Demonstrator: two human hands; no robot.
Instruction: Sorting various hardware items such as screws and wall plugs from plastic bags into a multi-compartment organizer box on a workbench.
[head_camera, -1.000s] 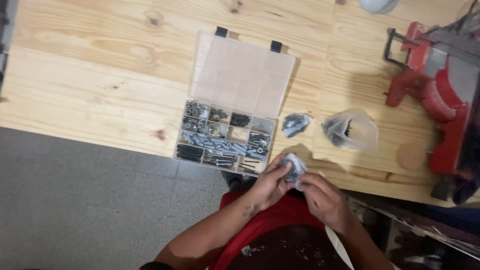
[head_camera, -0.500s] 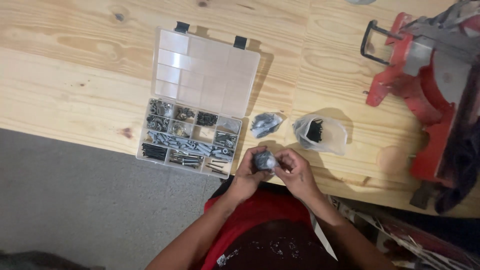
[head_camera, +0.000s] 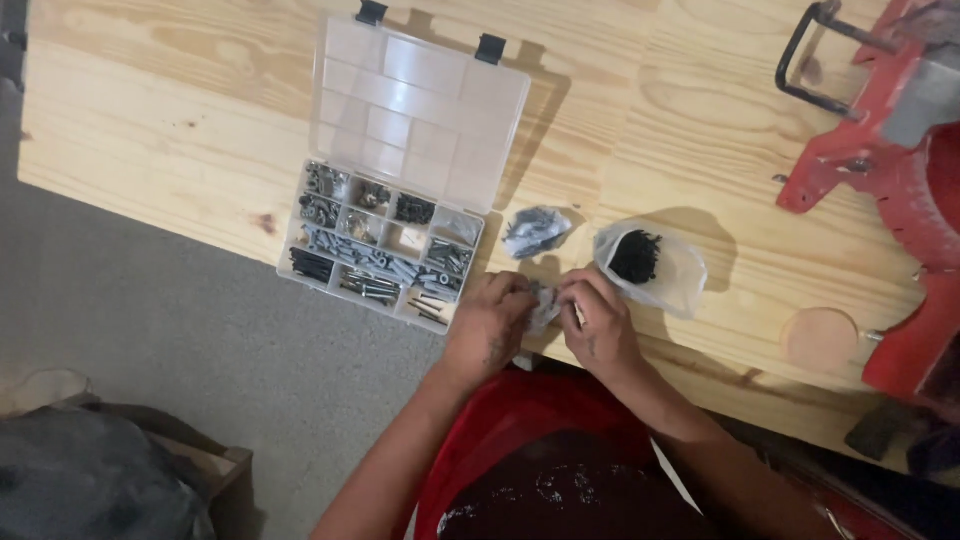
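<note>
Both hands grasp one small clear plastic bag (head_camera: 543, 306) of grey hardware between them, the left hand (head_camera: 492, 325) and the right hand (head_camera: 594, 322) pinching it from either side at the near edge of the wooden table (head_camera: 160, 130). Just beyond it lie a second small bag of grey parts (head_camera: 536, 230) and, to the right, an open bag of black screws (head_camera: 650, 262). An open organizer box (head_camera: 395, 170) of sorted screws sits to the left, and a red tool (head_camera: 880, 170) stands at the far right.
</note>
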